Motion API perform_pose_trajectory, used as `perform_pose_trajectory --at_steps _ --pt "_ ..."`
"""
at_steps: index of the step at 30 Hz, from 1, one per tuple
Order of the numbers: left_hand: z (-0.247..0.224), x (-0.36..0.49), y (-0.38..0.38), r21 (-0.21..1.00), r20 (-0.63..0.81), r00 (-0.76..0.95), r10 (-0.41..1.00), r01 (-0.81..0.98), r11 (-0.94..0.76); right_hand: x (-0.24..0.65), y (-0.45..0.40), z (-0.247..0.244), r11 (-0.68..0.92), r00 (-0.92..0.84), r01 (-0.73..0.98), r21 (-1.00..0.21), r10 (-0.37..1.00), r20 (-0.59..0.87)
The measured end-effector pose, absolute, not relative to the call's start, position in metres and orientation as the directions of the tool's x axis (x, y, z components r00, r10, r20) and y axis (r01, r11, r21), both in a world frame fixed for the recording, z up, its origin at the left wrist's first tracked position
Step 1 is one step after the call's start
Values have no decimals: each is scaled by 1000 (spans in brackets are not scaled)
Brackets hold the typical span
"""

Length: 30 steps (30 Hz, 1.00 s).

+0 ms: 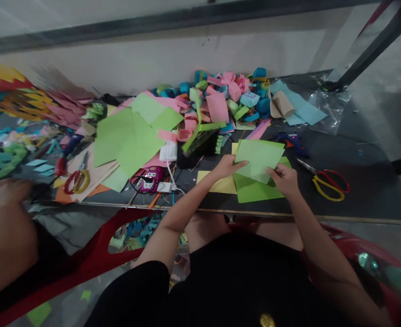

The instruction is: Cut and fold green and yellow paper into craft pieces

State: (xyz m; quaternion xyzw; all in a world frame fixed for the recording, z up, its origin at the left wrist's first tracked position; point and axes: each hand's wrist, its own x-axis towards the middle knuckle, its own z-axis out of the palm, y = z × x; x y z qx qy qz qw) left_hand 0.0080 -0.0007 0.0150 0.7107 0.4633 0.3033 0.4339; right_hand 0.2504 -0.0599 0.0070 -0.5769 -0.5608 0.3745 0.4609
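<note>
Pale green paper (260, 159) is held up over the near part of the table, with a brighter green edge showing behind it. My left hand (230, 166) pinches its left side, and my right hand (284, 178) pinches its lower right corner. Beneath lies a bright green sheet (256, 193), next to yellow paper (222, 185) on the left. Red and yellow scissors (331, 184) rest to the right of my right hand. A blue glue gun (292, 141) lies behind them.
Colourful paper loops (231, 95) are heaped at the back beside a black box (198, 150). Large green sheets (129, 141), a purple device (151, 179) and second scissors (77, 179) lie left. Another person's hands (8, 190) are at far left.
</note>
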Motion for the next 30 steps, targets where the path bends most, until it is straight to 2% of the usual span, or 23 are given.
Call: perform_pose_trajectory --at_steps 2,5,10,14,22,24,26,28,30 --pt "13 7 2 866 63 352 934 446 -226 252 -60 4 27 132 360 -932 988 79" --pt "14 1 9 887 126 312 942 391 -248 254 -61 1 -26 163 395 -918 986 42" --pt "18 -3 17 904 123 298 947 360 -230 254 -63 -4 -8 170 461 -887 982 79" --pt "20 3 14 903 144 362 921 332 -272 251 -66 -4 -11 205 421 -907 975 83" --pt "32 -1 7 873 128 327 936 411 -263 249 -67 1 24 239 399 -916 962 130" --pt "43 -23 19 829 170 226 959 494 -264 249 -67 2 28 256 411 -911 956 145" --pt "54 -60 40 751 244 21 969 628 -203 249 -68 5 25 271 409 -912 951 147" --pt "64 -106 69 659 271 -214 938 752 -19 249 -69 6 20 278 409 -912 950 145" --pt "68 -149 97 568 267 -400 877 800 192 248 -69 6 16 276 412 -911 951 142"
